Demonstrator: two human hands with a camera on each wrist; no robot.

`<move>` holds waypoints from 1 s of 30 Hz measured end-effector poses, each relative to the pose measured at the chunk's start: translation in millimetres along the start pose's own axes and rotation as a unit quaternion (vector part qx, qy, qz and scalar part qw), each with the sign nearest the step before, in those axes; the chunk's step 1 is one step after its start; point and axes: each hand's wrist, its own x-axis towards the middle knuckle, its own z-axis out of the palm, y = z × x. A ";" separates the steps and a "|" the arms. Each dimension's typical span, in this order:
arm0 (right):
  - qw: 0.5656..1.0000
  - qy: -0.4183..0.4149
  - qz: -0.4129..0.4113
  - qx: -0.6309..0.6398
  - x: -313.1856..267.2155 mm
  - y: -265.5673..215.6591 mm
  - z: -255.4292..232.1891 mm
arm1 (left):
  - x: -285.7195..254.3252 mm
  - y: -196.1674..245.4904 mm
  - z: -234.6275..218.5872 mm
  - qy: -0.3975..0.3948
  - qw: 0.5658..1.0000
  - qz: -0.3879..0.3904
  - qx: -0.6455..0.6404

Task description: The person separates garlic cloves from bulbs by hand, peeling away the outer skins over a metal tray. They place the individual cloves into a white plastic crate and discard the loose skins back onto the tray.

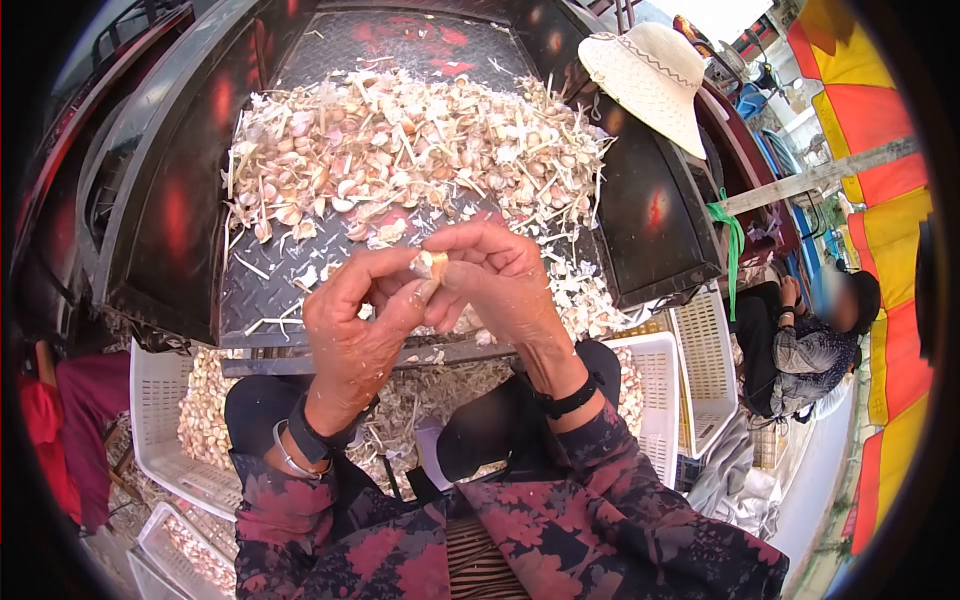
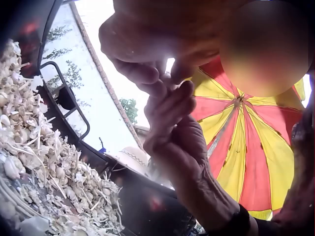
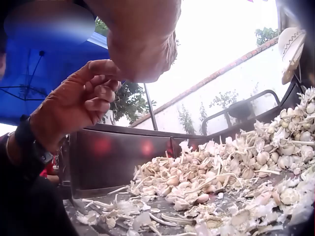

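Note:
A small garlic clove with pale, papery skin sits between the fingertips of both hands in the head view. My left hand pinches it with thumb and forefinger from one side. From the other side my right hand grips it, thumb against the clove and fingers curled behind. Both hands are raised over the near edge of a dark metal truck bed. Beyond them lies a wide heap of garlic cloves mixed with dry stalks and peel. In both wrist views the hands themselves cover the clove.
White plastic crates with cloves stand at the left, and another crate at the right. A straw hat hangs on the bed's right wall. A person sits at far right, near a red and yellow umbrella. Peel litters the ground.

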 end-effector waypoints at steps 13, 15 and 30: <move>0.878 -0.326 -0.339 0.091 -19.2 -80.7 88.0 | -18.3 114.0 -28.2 -0.403 0.894 0.124 -0.150; 0.833 -0.263 -0.450 0.184 -18.1 -75.5 100.3 | -41.8 111.8 -1.5 -0.315 0.908 0.189 -0.201; 0.943 -0.157 -0.241 -0.167 -53.0 -83.8 59.4 | -30.8 102.6 -10.3 -0.076 0.940 0.326 0.069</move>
